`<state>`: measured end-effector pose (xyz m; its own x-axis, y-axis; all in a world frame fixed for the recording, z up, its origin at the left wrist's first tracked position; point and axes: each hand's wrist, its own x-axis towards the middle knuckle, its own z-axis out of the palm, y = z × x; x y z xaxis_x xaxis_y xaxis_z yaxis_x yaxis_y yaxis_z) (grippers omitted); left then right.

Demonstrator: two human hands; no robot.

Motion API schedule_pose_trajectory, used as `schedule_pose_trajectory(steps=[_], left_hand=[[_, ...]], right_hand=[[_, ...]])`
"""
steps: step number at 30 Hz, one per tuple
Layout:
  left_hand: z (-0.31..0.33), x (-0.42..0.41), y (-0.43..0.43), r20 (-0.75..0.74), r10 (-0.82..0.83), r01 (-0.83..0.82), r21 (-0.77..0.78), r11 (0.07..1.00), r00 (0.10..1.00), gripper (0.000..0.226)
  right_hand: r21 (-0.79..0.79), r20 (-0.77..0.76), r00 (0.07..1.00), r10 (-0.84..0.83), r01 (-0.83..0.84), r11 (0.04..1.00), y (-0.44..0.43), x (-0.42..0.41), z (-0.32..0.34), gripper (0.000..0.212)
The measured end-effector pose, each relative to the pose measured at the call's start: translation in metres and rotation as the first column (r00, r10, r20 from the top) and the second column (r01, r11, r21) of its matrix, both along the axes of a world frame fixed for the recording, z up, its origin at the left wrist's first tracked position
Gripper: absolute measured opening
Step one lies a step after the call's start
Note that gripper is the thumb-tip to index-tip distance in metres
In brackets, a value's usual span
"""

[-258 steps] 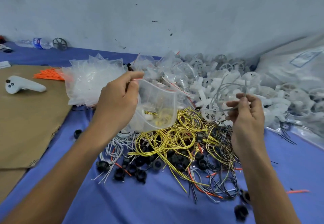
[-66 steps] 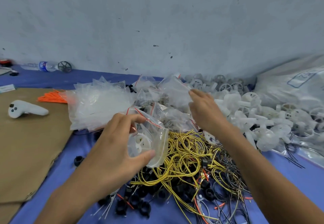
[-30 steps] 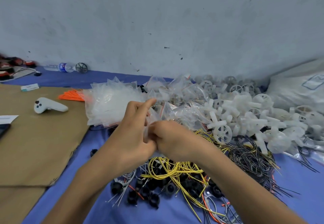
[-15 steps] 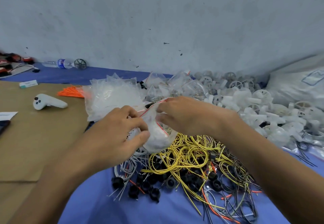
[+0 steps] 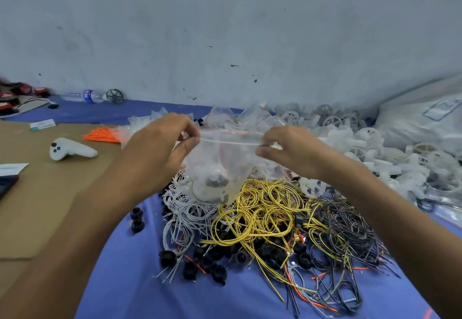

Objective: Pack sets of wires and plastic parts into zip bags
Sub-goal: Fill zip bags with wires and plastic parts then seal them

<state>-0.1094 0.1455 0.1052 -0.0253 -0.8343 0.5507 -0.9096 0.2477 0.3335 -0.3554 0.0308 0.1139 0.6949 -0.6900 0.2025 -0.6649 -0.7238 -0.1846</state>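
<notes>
A clear zip bag (image 5: 220, 168) hangs in the air above the wire pile, with a white plastic part and a dark part lying in its bottom. My left hand (image 5: 162, 148) pinches the left end of the bag's top strip. My right hand (image 5: 287, 148) pinches the right end, and the strip is stretched straight between them. Under the bag lie white wires (image 5: 185, 213), yellow wires (image 5: 265, 216) and black wires (image 5: 347, 228). Black plastic caps (image 5: 215, 266) are scattered among the wires.
White plastic wheels (image 5: 375, 148) are heaped at the right, by a large white sack (image 5: 425, 118). A stack of empty bags (image 5: 140, 128) and orange ties (image 5: 102, 135) lie behind my left hand. A white controller (image 5: 71, 149) rests on brown cardboard (image 5: 45, 193).
My hands have slid apart along the bag's top strip, from close together to its two ends. The bag has risen and now hangs stretched between them.
</notes>
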Motion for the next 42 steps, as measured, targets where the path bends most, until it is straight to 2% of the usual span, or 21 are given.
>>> schedule_pose_trajectory(steps=[2,5,7,9,13,16,20,23,27,30,32,35,42], left_hand=[[0.012,0.003,0.004,-0.098,-0.01,0.001,-0.085,0.996,0.995,0.002],[0.028,0.006,0.018,-0.255,-0.089,0.047,-0.166,0.985,0.963,0.008],[0.031,0.005,0.028,-0.307,-0.173,0.118,-0.189,0.975,0.936,0.012],[0.026,0.001,0.038,-0.338,-0.227,0.179,-0.167,0.97,0.913,0.013],[-0.014,-0.015,0.059,-0.341,-0.22,0.211,-0.064,0.975,0.914,0.014],[-0.047,-0.03,0.07,-0.442,-0.208,0.241,0.02,0.97,0.873,0.014],[-0.064,-0.038,0.069,-0.589,-0.153,0.181,-0.012,0.983,0.793,0.021],[-0.063,-0.043,0.066,-0.644,-0.135,0.131,-0.053,0.99,0.753,0.027],[-0.06,-0.051,0.063,-0.616,-0.141,0.101,-0.1,0.99,0.775,0.032],[-0.059,-0.057,0.064,-0.573,-0.13,0.095,-0.091,0.991,0.809,0.031],[-0.059,-0.059,0.066,-0.555,-0.138,0.106,-0.088,0.99,0.821,0.031],[-0.06,-0.058,0.069,-0.539,-0.154,0.119,-0.098,0.988,0.828,0.032],[-0.062,-0.057,0.071,-0.557,-0.135,0.102,-0.091,0.991,0.819,0.031]], right_hand=[[0.064,0.189,0.982,0.018,-0.031,0.997,0.009,-0.008,0.016,0.032],[0.135,0.489,0.87,0.055,-0.137,0.981,0.03,-0.024,0.037,0.038],[0.122,0.577,0.811,0.102,-0.209,0.97,0.042,-0.034,0.043,0.035],[0.141,0.6,0.787,0.142,-0.278,0.95,0.051,-0.044,0.041,0.032],[0.235,0.534,0.835,0.13,-0.295,0.926,0.065,-0.066,0.01,0.031],[0.335,0.498,0.865,0.058,-0.254,0.907,0.078,-0.077,-0.016,0.03],[0.381,0.479,0.878,0.006,-0.214,0.899,0.084,-0.083,-0.025,0.033],[0.33,0.431,0.902,0.009,-0.167,0.929,0.085,-0.078,-0.018,0.034],[0.117,0.384,0.921,0.061,-0.113,0.987,0.097,-0.055,0.001,0.038],[0.019,0.195,0.97,0.143,-0.149,0.989,0.112,-0.021,0.008,0.051],[-0.046,0.069,0.983,0.169,-0.166,0.985,0.116,0.0,0.006,0.041],[-0.028,0.083,0.982,0.171,-0.169,0.985,0.118,0.013,0.005,0.018],[-0.021,0.087,0.981,0.172,-0.171,0.985,0.122,0.017,0.0,0.014]])
